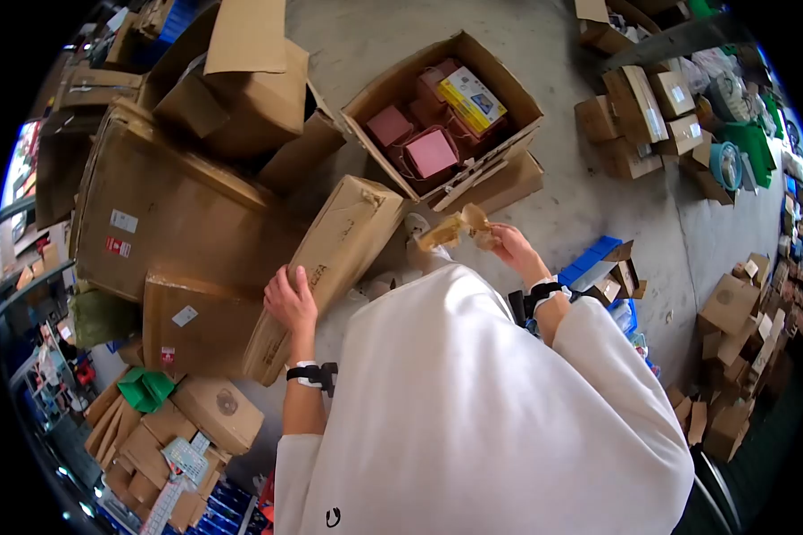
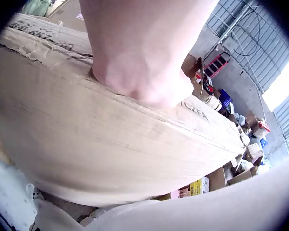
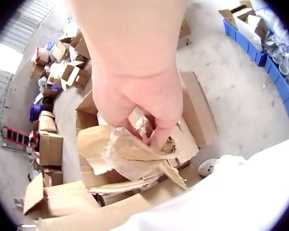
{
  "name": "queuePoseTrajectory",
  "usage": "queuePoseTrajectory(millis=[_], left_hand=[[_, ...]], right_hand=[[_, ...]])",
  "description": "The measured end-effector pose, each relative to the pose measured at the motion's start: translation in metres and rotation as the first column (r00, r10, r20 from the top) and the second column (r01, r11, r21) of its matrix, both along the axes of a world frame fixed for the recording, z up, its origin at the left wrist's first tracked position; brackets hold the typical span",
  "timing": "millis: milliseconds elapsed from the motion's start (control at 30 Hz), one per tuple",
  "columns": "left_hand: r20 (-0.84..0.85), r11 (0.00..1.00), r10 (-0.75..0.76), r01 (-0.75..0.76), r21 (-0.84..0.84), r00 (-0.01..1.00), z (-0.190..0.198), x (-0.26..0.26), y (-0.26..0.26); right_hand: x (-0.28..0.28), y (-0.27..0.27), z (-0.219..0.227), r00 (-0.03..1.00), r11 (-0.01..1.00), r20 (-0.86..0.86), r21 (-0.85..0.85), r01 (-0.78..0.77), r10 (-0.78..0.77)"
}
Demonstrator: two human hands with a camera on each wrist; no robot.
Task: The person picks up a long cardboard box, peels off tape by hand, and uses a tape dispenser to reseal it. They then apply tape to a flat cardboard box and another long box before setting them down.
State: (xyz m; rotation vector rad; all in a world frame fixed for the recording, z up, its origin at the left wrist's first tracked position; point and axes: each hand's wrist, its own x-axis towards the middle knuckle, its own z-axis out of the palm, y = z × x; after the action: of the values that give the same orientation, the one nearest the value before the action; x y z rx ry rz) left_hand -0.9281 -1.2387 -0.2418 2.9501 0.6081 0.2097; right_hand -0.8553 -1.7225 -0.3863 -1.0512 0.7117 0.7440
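My left hand (image 1: 292,299) rests on a long, narrow cardboard box (image 1: 335,234) that stands slanted to the left of my body. In the left wrist view the hand (image 2: 142,84) lies over that box's top edge (image 2: 106,139), its fingers mostly hidden. My right hand (image 1: 514,250) pinches a crumpled strip of brown packing tape (image 1: 451,232) in front of my body. The right wrist view shows thumb and fingers of the hand (image 3: 139,106) closed on the torn, wrinkled tape (image 3: 130,154).
An open carton (image 1: 531,116) ahead holds pink boxes and a yellow box (image 1: 471,96). Large cartons (image 1: 178,214) stand at the left. A blue bin (image 1: 589,263) lies at the right, with stacked boxes (image 1: 633,107) farther off on the concrete floor (image 1: 562,192).
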Motion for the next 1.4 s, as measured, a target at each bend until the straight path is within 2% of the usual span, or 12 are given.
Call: queuePoseTrajectory(millis=[133, 267, 400, 500, 567, 633, 700, 800, 933, 1167, 1367, 1400], left_hand=[[-0.01, 1.0, 0.004, -0.004, 0.012, 1.0, 0.001, -0.004, -0.002], [-0.003, 1.0, -0.026, 0.025, -0.014, 1.0, 0.001, -0.007, -0.003], [-0.076, 0.999, -0.039, 0.037, -0.02, 0.996, 0.002, -0.005, -0.002], [-0.076, 0.999, -0.028, 0.025, -0.031, 0.997, 0.001, -0.003, -0.002], [-0.09, 0.998, -0.011, 0.005, -0.066, 0.996, -0.001, -0.003, -0.001], [-0.042, 0.997, -0.018, 0.014, -0.076, 0.999, 0.001, -0.001, -0.005], [-0.005, 0.993, -0.011, 0.011, -0.117, 1.0, 0.002, -0.006, -0.004], [-0.015, 0.967, 0.026, -0.029, -0.252, 1.0, 0.0, -0.012, 0.0], [0.215, 0.916, -0.004, 0.09, -0.391, 0.977, 0.022, -0.041, 0.019], [-0.185, 0.981, -0.01, -0.027, -0.194, 0.983, 0.066, -0.16, 0.058], [-0.125, 0.988, -0.041, 0.022, -0.152, 0.991, 0.041, -0.155, 0.048], [-0.111, 0.987, -0.042, 0.024, -0.158, 0.993, 0.037, -0.157, 0.049]], right_hand=[[-0.009, -0.001, 0.016, 0.964, 0.854, -0.137, -0.449, -0.264, 0.227], [-0.008, 0.003, 0.022, 0.881, 0.369, -0.235, -0.841, -0.396, 0.411], [-0.003, -0.019, -0.027, 0.797, 0.3, -0.324, -0.802, -0.517, 0.509], [0.006, -0.018, -0.063, 0.667, -0.032, -0.203, -0.965, -0.26, 0.717], [0.049, 0.034, 0.036, 0.656, 0.316, 0.237, -0.949, -0.003, 0.716], [0.085, 0.098, 0.129, 0.577, 0.605, 0.47, -0.794, -0.054, 0.668], [0.105, 0.179, 0.199, -0.19, 0.526, 0.517, -0.851, -0.007, 0.834], [0.096, 0.23, 0.184, -0.521, 0.278, 0.19, -0.956, 0.096, 0.832], [0.106, 0.249, 0.178, -0.518, 0.116, 0.042, -0.987, 0.111, 0.854], [0.104, 0.254, 0.191, -0.587, 0.065, -0.013, -0.992, 0.111, 0.809], [0.087, 0.277, 0.22, -0.657, -0.165, -0.247, -0.969, 0.185, 0.713], [0.079, 0.285, 0.222, -0.637, -0.078, -0.078, -0.997, 0.029, 0.766]])
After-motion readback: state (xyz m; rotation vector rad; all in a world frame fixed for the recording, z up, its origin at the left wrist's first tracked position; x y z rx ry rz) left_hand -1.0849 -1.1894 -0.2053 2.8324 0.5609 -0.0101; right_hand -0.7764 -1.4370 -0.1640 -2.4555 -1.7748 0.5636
